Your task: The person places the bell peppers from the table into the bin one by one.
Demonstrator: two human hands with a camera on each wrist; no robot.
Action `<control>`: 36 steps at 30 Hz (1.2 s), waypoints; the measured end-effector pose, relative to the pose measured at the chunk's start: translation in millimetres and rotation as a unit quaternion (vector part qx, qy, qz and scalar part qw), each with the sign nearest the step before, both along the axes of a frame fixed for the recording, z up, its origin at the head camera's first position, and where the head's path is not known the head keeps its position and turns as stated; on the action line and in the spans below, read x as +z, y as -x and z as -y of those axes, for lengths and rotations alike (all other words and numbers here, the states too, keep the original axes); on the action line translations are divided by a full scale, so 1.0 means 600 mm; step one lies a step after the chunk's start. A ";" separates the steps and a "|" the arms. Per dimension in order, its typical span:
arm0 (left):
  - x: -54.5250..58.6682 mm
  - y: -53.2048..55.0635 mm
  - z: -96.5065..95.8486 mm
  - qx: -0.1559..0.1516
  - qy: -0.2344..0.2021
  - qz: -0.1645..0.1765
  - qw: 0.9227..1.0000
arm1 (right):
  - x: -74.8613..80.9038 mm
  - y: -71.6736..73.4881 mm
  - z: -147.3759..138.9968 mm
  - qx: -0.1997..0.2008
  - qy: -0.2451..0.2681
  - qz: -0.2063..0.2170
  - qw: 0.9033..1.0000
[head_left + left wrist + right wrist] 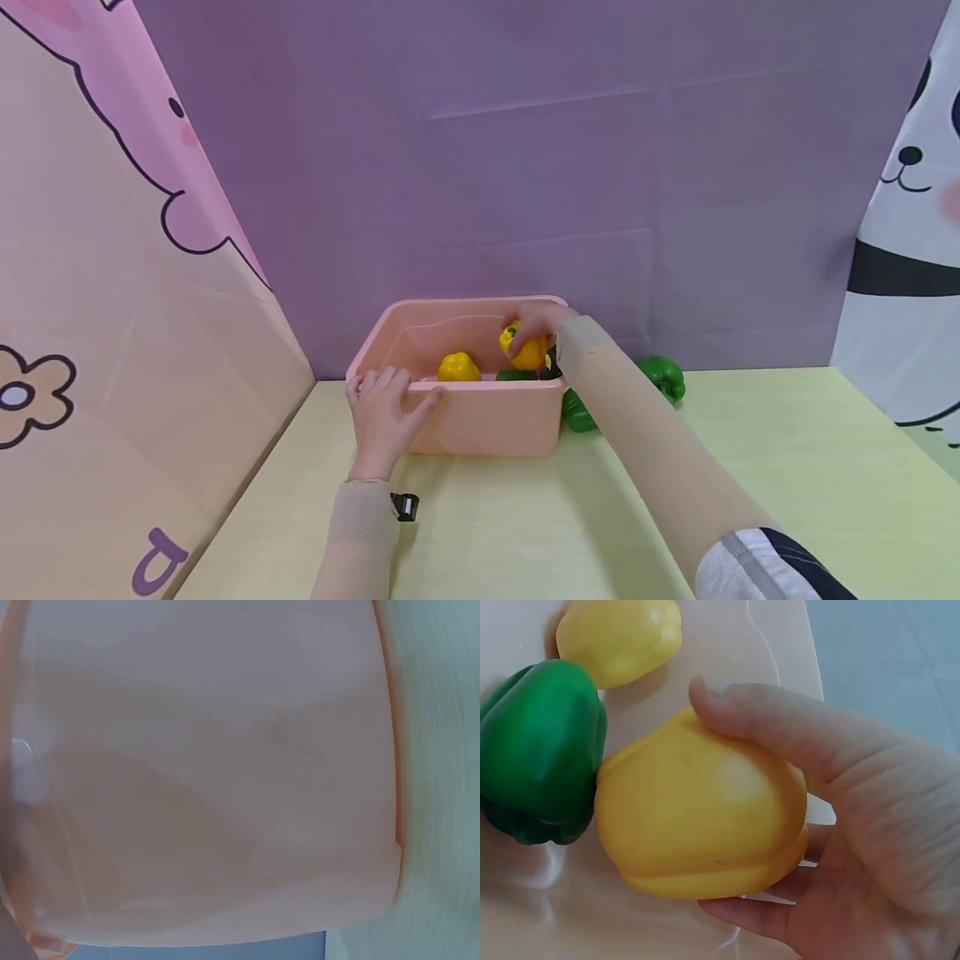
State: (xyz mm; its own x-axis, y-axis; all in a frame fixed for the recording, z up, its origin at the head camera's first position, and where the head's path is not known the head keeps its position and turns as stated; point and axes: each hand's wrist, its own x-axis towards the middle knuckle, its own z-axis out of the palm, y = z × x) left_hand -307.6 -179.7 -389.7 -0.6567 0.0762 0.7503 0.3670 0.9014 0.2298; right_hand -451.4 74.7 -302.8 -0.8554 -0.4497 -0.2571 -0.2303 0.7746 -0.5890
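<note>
A pink plastic bin (487, 421) stands on the table. My left hand (384, 421) rests on its front left rim, fingers over the edge and thumb along the rim. Inside the bin's right side, my right hand (542, 321) grips a yellow bell pepper (705, 810), thumb on one side and fingers curled round the other. Within the bin lie a green bell pepper (544, 750), right beside the held one in the right wrist view, and a second yellow bell pepper (459, 367). The left wrist view is filled mostly by the bin's outer wall (210, 780).
Outside the bin at its right, one green bell pepper (662, 378) lies behind my right forearm and another green bell pepper (577, 412) sits against the bin wall, partly hidden. A purple cloth backdrop (480, 167) rises behind the pale wooden table (795, 492). Printed panels flank both sides.
</note>
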 end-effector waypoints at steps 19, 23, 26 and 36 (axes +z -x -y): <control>-0.001 -0.005 0.000 -0.002 0.002 -0.001 1.000 | -0.001 -0.002 0.001 -0.009 -0.014 0.005 1.000; -0.005 -0.004 -0.001 -0.006 0.004 -0.008 1.000 | 0.002 -0.009 0.002 -0.022 -0.029 0.008 0.999; -0.005 -0.002 -0.002 -0.007 0.005 -0.013 1.000 | 0.006 -0.015 0.001 -0.028 -0.036 0.006 0.999; -0.004 -0.002 -0.005 -0.006 0.006 -0.010 1.000 | -0.004 -0.015 -0.001 -0.040 -0.048 0.007 0.998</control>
